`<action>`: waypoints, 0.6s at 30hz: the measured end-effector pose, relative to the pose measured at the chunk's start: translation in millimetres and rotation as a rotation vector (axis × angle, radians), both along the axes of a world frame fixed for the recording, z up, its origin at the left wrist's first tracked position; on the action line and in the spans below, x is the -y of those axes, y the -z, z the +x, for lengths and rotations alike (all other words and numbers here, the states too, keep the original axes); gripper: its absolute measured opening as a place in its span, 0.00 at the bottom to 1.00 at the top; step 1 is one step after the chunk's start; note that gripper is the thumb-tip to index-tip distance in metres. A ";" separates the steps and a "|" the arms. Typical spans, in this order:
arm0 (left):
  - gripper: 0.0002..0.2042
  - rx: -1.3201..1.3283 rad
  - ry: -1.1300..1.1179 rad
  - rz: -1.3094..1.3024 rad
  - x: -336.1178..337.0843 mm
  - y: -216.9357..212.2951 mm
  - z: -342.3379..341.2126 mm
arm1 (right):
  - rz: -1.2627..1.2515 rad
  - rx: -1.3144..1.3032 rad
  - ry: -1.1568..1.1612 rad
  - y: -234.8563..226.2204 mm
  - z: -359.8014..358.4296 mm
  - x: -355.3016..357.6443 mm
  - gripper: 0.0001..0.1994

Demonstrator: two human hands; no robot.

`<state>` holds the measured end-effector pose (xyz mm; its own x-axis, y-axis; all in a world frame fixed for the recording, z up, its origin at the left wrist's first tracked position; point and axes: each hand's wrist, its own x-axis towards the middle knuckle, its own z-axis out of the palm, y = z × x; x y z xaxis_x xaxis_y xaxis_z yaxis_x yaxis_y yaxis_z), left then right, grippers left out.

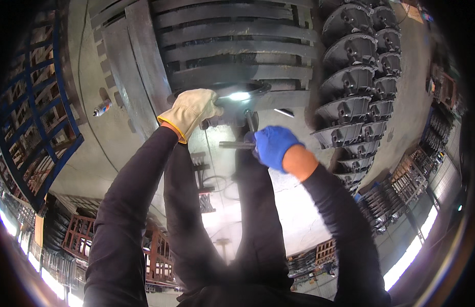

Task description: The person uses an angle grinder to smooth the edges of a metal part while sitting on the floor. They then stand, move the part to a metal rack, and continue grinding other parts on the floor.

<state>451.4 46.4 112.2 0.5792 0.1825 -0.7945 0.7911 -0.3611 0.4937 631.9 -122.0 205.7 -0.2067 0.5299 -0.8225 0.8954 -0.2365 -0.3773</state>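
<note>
My left hand (191, 111), in a cream work glove with yellow trim, is closed on the near left rim of a dark round metal part (255, 90). The part is seen nearly edge-on, with a bright glare on its surface. My right hand (276, 147), in a blue glove, is wrapped round a dark grey T-shaped tool (232, 145). One bar of it points left out of my fist, and a narrower shaft reaches up toward the part's near side. Whether the shaft's tip touches the part I cannot tell. My fingertips are partly hidden on both hands.
A dark slatted pallet (237, 49) lies beyond the part, with long boards (146, 56) to its left. Nested bell-shaped castings (345, 80) stand in rows at right. A spray can (102, 108) and a blue metal rack (32, 102) are at left. A short rod (284, 112) lies nearby.
</note>
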 end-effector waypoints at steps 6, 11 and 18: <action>0.16 0.111 0.062 0.059 6.2 0.9 -4.2 | -0.009 0.053 -0.090 67.3 -1.9 3.2 0.15; 0.16 0.029 -0.045 -0.056 -4.1 4.2 0.1 | 0.064 -0.782 2.050 70.4 -75.0 41.2 0.24; 0.19 0.127 -0.018 0.022 -16.8 7.4 1.9 | -0.182 -0.708 1.936 26.5 -33.5 18.3 0.08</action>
